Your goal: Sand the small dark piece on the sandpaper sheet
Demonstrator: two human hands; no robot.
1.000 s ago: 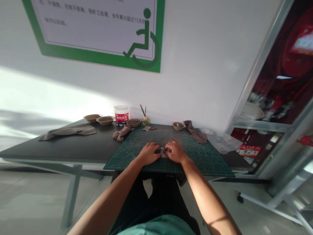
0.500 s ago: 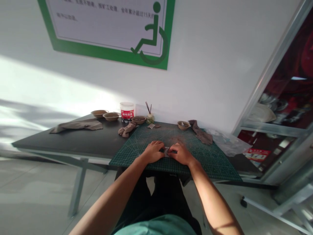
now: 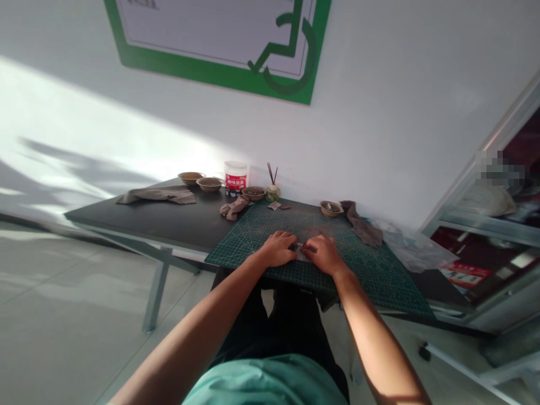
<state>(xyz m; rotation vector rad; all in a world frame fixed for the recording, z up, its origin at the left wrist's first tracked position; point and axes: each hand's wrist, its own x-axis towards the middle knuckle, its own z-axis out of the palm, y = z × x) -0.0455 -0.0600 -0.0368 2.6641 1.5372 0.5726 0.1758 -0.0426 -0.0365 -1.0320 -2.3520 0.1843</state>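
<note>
Over the near part of the green cutting mat point(image 3: 261, 230), both hands meet at a small, pale, crumpled-looking piece point(image 3: 301, 254). Its exact kind is too small to tell. My left hand point(image 3: 278, 249) has its fingers curled, with thumb and fingertips at the piece's left side. From the right, my right hand point(image 3: 324, 253) pinches at the same piece, its fingers bent and slightly blurred. Fingers partly hide the piece. A reddish-brown dusty smear marks the mat just beyond the right hand.
Along the back stand bowls point(image 3: 210, 184), a white-and-red tub point(image 3: 235, 177), a reed diffuser point(image 3: 273, 192) and another bowl point(image 3: 331, 208). Brown cloths point(image 3: 160, 194) lie left and right point(image 3: 363, 225). Small flat pieces point(image 3: 274, 206) rest near the diffuser. A clear plastic bag point(image 3: 413, 247) lies at right.
The camera view has shifted, so the table appears farther right and slightly higher. Both hands stay at the small pale piece; the right hand's fingers have shifted slightly.
</note>
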